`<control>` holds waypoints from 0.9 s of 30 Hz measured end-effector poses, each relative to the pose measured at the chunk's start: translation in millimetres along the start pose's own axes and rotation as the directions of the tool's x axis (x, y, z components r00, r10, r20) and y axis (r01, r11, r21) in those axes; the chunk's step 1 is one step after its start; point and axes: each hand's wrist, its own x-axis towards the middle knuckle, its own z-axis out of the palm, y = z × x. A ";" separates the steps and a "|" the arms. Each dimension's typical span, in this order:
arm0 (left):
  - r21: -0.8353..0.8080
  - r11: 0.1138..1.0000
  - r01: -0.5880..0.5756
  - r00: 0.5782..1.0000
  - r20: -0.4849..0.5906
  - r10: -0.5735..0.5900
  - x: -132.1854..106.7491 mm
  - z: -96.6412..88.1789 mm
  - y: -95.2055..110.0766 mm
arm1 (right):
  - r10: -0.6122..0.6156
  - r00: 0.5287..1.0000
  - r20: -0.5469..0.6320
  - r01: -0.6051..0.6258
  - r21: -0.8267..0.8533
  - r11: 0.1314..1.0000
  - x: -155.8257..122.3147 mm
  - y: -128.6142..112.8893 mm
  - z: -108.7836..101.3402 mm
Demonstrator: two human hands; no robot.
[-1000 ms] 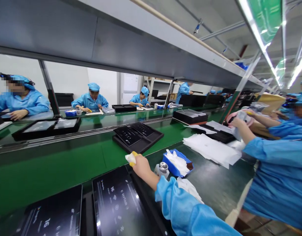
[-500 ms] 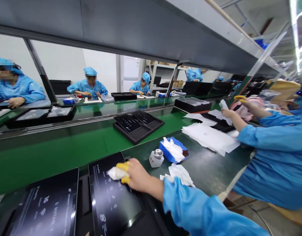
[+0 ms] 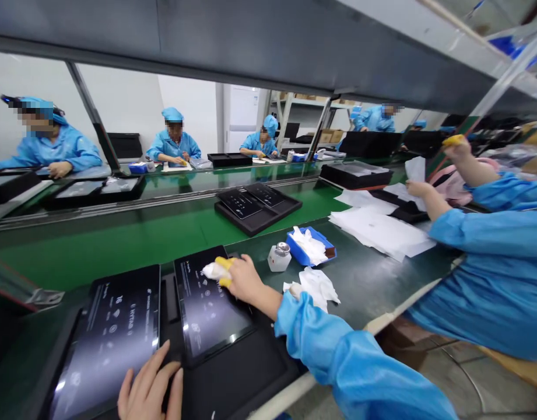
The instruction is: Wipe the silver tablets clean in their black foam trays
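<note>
My right hand [image 3: 247, 281], with yellow finger cots on its fingertips, is closed on a wadded white wipe [image 3: 214, 270]. The wipe is pressed to the upper part of a dark tablet [image 3: 209, 318] with printed film. My left hand [image 3: 151, 385] is at the bottom, fingers spread, over the lower right corner of a second tablet [image 3: 115, 326]. Whether it touches that tablet I cannot tell. Both tablets lie in a black foam tray [image 3: 242, 373]. Beyond my right hand stand a white dispenser bottle [image 3: 279, 257] and a blue box [image 3: 299, 252] of white wipes.
Crumpled wipes [image 3: 318, 287] lie right of my forearm. Farther back, another tray [image 3: 268, 220] holds two tablets on the green belt [image 3: 181, 227]. White sheets [image 3: 377, 233] lie near a co-worker's hands [image 3: 421, 189] at right. A shelf [image 3: 251, 46] hangs overhead; co-workers sit opposite.
My left hand has come into view at the bottom, fingers spread. My right hand keeps the wipe on the same tablet. The view has shifted, showing more of the tray's near side.
</note>
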 end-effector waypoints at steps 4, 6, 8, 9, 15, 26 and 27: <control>-0.029 0.999 0.046 0.999 0.015 -0.046 -3.6 -1.9 -12.9 | -0.104 0.994 -0.019 0.104 0.016 0.994 -31.4 -28.1 22.2; -0.166 0.972 0.166 0.986 0.036 -0.162 -0.4 -4.4 -10.1 | -0.286 0.958 -0.004 0.285 0.079 0.955 -72.5 -44.3 37.8; -0.271 0.926 0.263 0.965 0.059 -0.256 4.5 -7.8 -3.5 | -0.390 0.921 0.028 0.379 0.178 0.908 -103.7 -53.0 45.0; -0.298 0.907 0.298 0.954 0.067 -0.292 6.9 -9.5 -0.1 | -0.387 0.921 0.037 0.371 0.217 0.903 -110.4 -53.9 43.8; -0.347 0.833 0.431 0.902 0.134 -0.411 11.9 -18.3 5.5 | -0.062 0.994 -0.092 0.075 0.146 0.987 -46.9 -47.8 9.2; -0.262 0.861 0.435 0.888 0.281 -0.363 -2.7 -4.1 -1.9 | -0.041 0.999 -0.021 0.041 -0.003 0.999 -127.3 -66.9 42.4; -0.258 0.867 0.427 0.889 0.296 -0.349 -5.2 -1.7 -4.1 | 0.070 0.997 -0.034 -0.071 -0.027 0.997 -129.4 -58.5 36.3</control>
